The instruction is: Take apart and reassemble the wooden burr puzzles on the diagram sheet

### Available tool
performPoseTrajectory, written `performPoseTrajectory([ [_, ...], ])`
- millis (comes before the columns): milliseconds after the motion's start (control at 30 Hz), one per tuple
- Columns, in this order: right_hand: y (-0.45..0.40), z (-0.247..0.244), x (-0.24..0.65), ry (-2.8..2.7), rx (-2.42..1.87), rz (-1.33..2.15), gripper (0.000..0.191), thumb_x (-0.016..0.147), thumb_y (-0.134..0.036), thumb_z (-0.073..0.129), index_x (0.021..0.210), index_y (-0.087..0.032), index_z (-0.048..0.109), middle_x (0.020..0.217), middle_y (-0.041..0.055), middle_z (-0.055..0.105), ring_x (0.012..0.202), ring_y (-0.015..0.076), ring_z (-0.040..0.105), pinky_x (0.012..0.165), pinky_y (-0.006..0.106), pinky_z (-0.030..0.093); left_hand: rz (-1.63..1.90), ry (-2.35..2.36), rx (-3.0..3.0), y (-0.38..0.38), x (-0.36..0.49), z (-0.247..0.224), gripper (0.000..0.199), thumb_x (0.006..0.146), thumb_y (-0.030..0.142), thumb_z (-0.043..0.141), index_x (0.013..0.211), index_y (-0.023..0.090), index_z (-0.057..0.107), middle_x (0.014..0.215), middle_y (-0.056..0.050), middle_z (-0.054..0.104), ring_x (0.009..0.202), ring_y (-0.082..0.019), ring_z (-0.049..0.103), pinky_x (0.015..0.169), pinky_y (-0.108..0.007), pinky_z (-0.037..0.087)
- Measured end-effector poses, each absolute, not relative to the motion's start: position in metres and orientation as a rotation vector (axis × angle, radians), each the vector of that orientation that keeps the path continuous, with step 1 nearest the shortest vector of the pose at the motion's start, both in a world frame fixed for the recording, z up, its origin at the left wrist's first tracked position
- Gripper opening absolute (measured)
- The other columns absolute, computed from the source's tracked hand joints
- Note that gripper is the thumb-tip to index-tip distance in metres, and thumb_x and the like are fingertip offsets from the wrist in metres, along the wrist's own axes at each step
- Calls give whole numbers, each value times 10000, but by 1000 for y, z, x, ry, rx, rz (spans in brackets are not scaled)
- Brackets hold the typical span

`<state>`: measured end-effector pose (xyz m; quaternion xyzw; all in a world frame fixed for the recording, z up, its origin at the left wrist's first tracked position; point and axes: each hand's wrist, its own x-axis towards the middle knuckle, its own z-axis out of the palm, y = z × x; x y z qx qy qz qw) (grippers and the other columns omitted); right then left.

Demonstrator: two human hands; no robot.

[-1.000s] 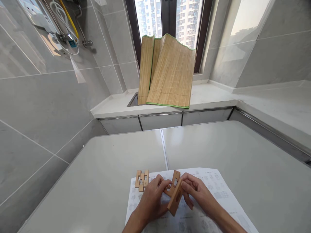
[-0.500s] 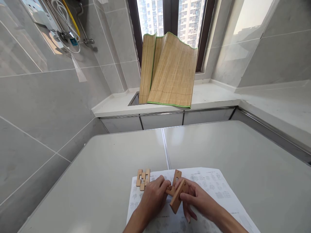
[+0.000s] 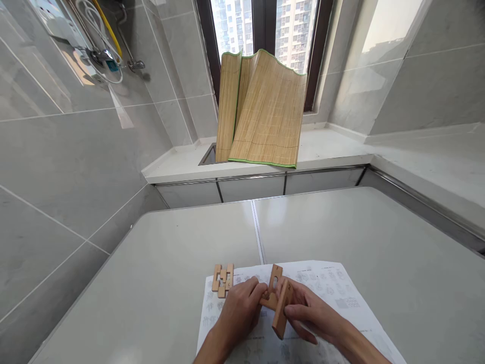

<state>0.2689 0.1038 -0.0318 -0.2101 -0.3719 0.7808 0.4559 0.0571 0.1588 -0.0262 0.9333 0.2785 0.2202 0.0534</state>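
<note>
My left hand (image 3: 242,306) is closed around one end of a small wooden puzzle piece (image 3: 270,302), most of it hidden by the fingers. My right hand (image 3: 312,311) pinches a flat wooden puzzle piece (image 3: 281,313) with a number mark, tilted on edge, between thumb and fingers. These two pieces meet or overlap; whether they are joined I cannot tell. Just behind them shows a slotted wooden piece (image 3: 276,274), its lower part hidden by the others. Beyond my left hand, several interlocked lighter wooden pieces (image 3: 223,279) lie at the sheet's corner.
Under my hands a printed paper sheet (image 3: 350,298) with small diagrams lies on the pale table (image 3: 162,273). A seam (image 3: 256,227) runs across the tabletop. Farther back, a folded bamboo mat (image 3: 269,116) stands on the white ledge (image 3: 326,144) by the window.
The piece in my right hand has turned steeper, its lower end shifting right and slightly down. My right fingers have moved along with it. My left hand stays nearly in place.
</note>
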Motion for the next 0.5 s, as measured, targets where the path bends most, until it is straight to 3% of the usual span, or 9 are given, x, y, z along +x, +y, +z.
performPoseTrajectory([
  [100,104,-39,267,-881,-472,1941,395,850,-371,839,1004,-193,521,745,-37,670,289,20,466,283,125,253,670,828,2835,159,56,-27,197,914,68,444,1018,224,506,811,-3,585,636,-176,552,559,-268,354],
  [267,104,-50,267,-800,-372,1956,329,865,-256,796,996,-216,497,592,-96,609,244,28,404,257,109,233,671,850,2818,160,55,-28,197,943,68,410,1016,222,509,822,-11,593,662,-183,568,578,-268,374],
  [500,105,-57,271,-767,-468,1917,312,857,-339,777,978,-207,521,743,-43,646,270,21,425,276,133,233,676,766,2853,159,56,-29,183,960,82,404,1030,214,511,802,-13,607,660,-189,577,575,-274,365],
])
